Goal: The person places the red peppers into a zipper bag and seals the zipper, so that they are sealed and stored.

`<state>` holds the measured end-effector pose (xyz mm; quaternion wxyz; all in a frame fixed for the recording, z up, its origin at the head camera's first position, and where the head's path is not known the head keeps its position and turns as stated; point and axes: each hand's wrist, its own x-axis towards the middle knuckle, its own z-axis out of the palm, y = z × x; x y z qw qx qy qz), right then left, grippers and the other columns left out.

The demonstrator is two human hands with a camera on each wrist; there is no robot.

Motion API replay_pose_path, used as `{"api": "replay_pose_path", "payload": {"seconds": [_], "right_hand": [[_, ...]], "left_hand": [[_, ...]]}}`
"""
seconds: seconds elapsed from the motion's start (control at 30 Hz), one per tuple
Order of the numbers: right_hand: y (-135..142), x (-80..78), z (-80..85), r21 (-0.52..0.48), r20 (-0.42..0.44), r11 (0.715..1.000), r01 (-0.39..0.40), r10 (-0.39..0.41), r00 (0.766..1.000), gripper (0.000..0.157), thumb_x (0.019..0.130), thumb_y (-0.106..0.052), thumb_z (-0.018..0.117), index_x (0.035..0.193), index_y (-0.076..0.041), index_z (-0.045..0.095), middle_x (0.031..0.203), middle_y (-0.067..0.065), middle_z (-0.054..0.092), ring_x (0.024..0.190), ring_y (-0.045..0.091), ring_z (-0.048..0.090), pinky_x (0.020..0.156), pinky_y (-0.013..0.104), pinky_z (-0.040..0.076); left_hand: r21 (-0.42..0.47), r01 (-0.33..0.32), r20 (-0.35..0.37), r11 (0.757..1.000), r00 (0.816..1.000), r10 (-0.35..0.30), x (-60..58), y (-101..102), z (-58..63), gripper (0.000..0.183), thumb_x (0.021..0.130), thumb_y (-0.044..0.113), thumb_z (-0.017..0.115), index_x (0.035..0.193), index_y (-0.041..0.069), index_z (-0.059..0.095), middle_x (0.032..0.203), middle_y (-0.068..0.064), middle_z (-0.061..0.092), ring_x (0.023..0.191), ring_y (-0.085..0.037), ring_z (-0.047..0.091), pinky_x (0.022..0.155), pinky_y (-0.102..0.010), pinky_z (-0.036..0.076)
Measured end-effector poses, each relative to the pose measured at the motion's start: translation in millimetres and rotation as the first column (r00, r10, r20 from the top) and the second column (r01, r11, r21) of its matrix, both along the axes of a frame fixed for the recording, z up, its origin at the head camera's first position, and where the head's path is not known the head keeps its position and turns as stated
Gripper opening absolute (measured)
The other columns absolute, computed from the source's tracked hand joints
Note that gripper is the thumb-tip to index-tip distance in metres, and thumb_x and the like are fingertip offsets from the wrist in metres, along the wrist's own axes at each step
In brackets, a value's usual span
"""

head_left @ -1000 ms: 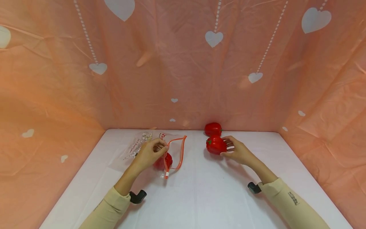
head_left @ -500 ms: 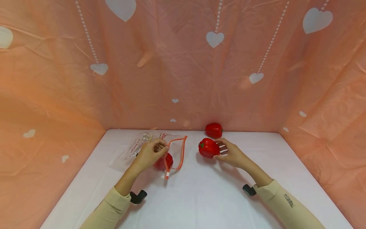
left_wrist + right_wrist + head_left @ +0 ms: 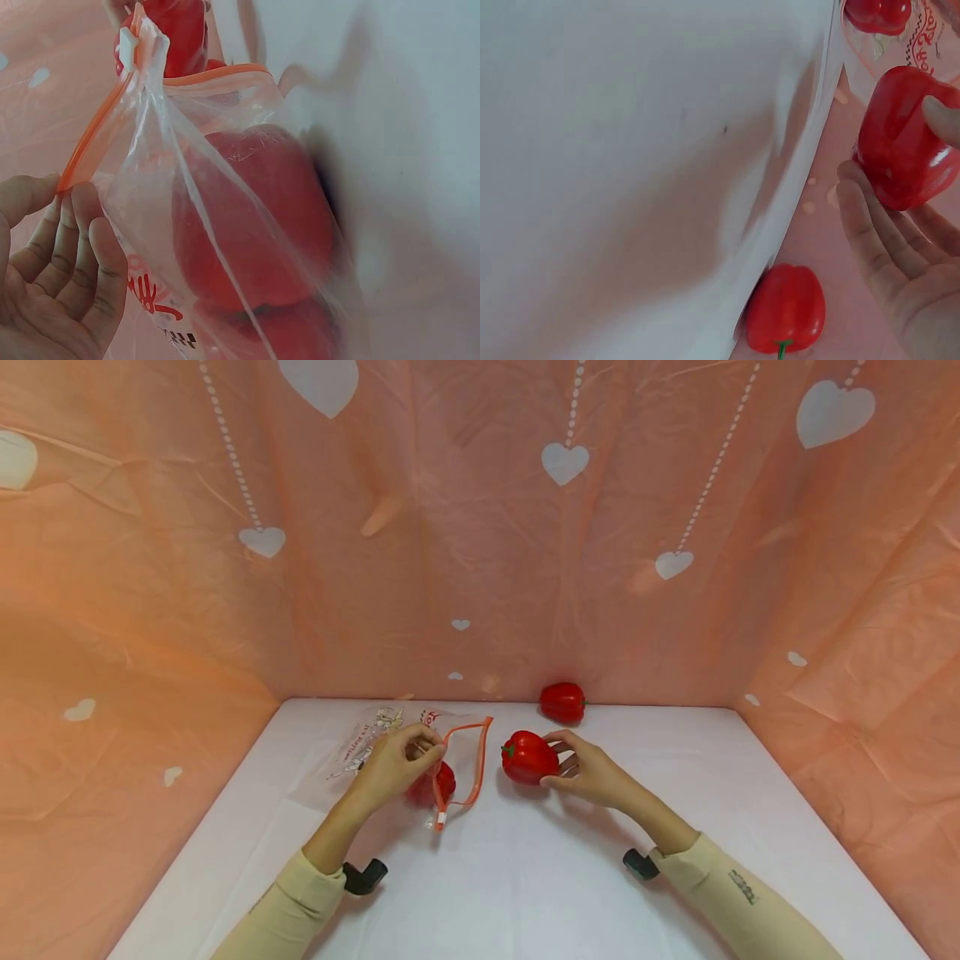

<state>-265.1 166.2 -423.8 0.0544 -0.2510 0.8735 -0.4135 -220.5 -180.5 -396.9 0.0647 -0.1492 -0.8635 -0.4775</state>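
My left hand [image 3: 392, 765] pinches the orange zip edge of a clear printed slider bag [image 3: 150, 202] between thumb and fingers, and the mouth gapes to the right. Inside the bag lies a red bell pepper [image 3: 251, 217], with part of a second red pepper [image 3: 300, 330] below it in the left wrist view. My right hand [image 3: 592, 774] grips another red bell pepper [image 3: 529, 758] from its right side, green stem facing left. That pepper is just right of the bag's mouth, close over the table, its shadow beneath.
One more red bell pepper [image 3: 562, 702] lies at the table's back edge, beside the orange curtain [image 3: 495, 568] printed with white hearts. White cloth covers the table [image 3: 510, 885]. Dark wrist-camera mounts jut inward from both sleeves.
My right hand has carried its pepper left and slightly nearer, away from the pepper at the back and toward the bag. The left hand keeps its hold on the bag edge, nearly still.
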Motion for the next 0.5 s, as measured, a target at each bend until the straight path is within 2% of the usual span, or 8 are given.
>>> {"api": "replay_pose_path", "payload": {"seconds": [0.3, 0.5], "right_hand": [[-16, 1.9, -2.4, -0.020, 0.057, 1.000, -0.003, 0.004, 0.998, 0.064, 0.091, -0.014, 0.088, 0.144, -0.007, 0.053, 0.125, 0.018, 0.069, 0.104, 0.027, 0.075, 0.090, 0.042, 0.063], [-28, 1.8, -4.0, -0.029, 0.065, 0.999, -0.024, 0.026, 0.998, 0.064, 0.091, -0.017, 0.088, 0.144, -0.008, 0.053, 0.126, 0.020, 0.069, 0.100, 0.026, 0.075, 0.089, 0.042, 0.064]], "left_hand": [[-0.009, 0.005, 0.004, 1.000, 1.000, -0.005, -0.5, 1, 0.3, 0.006, 0.101, 0.014, 0.076, 0.105, 0.010, 0.074, 0.091, -0.002, 0.075, 0.081, -0.015, 0.069, 0.074, -0.028, 0.056], [-0.011, 0.010, 0.003, 1.000, 1.000, -0.010, -1.1, 1, -0.9, 0.007, 0.101, 0.016, 0.077, 0.105, 0.011, 0.074, 0.092, -0.001, 0.075, 0.082, -0.015, 0.070, 0.075, -0.029, 0.057]]}}
